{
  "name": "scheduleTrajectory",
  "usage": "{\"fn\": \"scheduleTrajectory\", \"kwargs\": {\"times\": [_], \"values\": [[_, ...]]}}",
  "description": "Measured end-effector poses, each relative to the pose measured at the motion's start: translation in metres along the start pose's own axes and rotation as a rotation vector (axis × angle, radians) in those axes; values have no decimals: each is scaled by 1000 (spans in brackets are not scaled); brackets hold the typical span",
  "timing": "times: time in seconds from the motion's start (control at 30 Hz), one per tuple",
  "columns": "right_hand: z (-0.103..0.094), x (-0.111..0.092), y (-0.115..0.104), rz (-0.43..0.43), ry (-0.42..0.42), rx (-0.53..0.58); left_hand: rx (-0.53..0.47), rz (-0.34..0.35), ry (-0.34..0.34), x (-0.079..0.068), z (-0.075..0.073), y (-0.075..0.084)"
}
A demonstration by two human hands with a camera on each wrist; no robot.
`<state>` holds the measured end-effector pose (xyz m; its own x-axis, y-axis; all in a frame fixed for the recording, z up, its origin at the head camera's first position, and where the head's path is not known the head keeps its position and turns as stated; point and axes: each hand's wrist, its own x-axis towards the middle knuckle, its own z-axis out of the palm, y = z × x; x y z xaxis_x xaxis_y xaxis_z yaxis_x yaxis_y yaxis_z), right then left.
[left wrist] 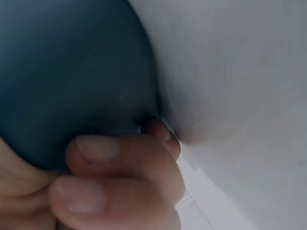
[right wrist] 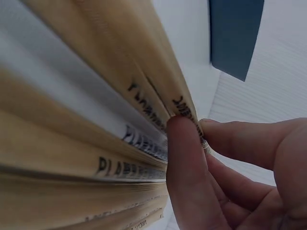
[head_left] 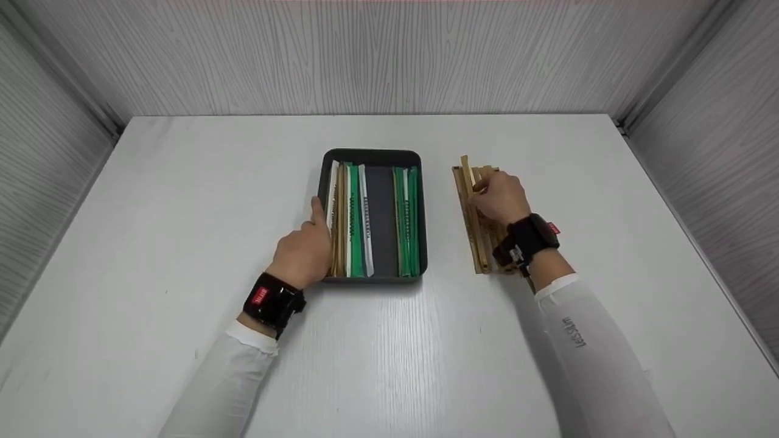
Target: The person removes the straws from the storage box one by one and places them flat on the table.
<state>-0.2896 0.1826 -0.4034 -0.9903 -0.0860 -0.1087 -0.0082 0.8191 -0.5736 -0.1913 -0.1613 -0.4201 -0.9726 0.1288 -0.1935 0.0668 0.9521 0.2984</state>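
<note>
My left hand [head_left: 304, 248] holds the left side of a dark grey tray [head_left: 375, 281], its index finger stretched along the rim. In the left wrist view, curled fingers [left wrist: 120, 201] lie against the tray's dark outer wall [left wrist: 81, 72]. White, brown and green paper-wrapped straws [head_left: 355, 219] stand packed in the tray's left part, and several mostly green ones [head_left: 406, 222] line its right side. To the right, my right hand [head_left: 502, 198] pinches a brown paper-wrapped straw [right wrist: 180, 91] between thumb and finger. Other brown wrapped straws [head_left: 464, 213] lie beneath and beside it.
A white table [head_left: 389, 365] carries the tray and the straw pile, with a gap between them. Pale wood-grain panels [head_left: 377, 58] rise behind the table and on both sides. A bare grey strip of tray floor [head_left: 382, 225] shows between the two straw groups.
</note>
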Motion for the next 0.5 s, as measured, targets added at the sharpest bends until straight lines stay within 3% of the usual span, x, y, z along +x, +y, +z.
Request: {"fn": "scheduleTrajectory", "kwargs": {"times": [0.5], "values": [[9,1,4,-31,21,2,26,10,-4,-2,-2,1]]}}
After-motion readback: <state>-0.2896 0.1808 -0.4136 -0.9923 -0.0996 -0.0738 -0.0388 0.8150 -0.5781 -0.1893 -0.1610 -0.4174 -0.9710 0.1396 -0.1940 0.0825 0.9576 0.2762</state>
